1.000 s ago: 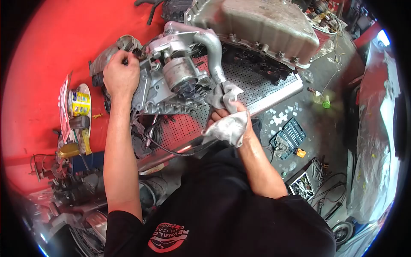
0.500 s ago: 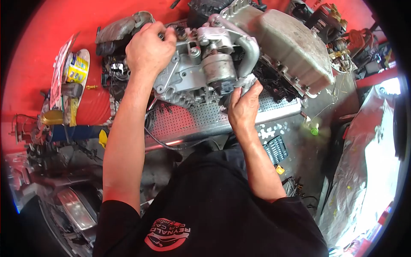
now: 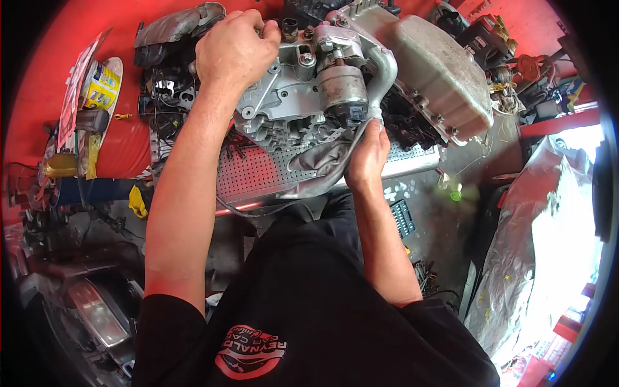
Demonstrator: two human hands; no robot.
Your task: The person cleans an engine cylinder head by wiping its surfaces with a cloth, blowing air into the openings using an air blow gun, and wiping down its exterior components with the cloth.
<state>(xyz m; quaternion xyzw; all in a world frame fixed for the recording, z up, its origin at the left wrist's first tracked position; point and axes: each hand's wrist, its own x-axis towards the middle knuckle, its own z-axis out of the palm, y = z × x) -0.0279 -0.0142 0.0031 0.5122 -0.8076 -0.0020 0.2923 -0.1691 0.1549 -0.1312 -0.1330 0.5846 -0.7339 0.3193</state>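
Observation:
A silver cylinder head [image 3: 284,106] sits tilted on the perforated metal bench top. Its front carries a round metal valve [image 3: 343,87] with a black connector, and a curved metal pipe [image 3: 385,68] runs down beside the valve. My left hand [image 3: 237,51] is closed over the upper left end of the cylinder head; its fingertips are hidden behind the edge. My right hand [image 3: 367,158] is closed on a grey rag [image 3: 317,164] just below the pipe's lower end. The rag hangs down to the left over the bench edge.
A large metal pan-like cover [image 3: 438,71] lies to the right on dark engine parts. More engine parts [image 3: 171,97] stand at the left. The perforated bench top [image 3: 251,174] ends in a metal rim. On the floor lies a socket set case [image 3: 403,218]; a plastic-covered object [image 3: 516,258] stands right.
The rag, bunched up in my right hand before, now hangs loose below it. My right hand has dropped slightly. My left hand has shifted up and right relative to the view.

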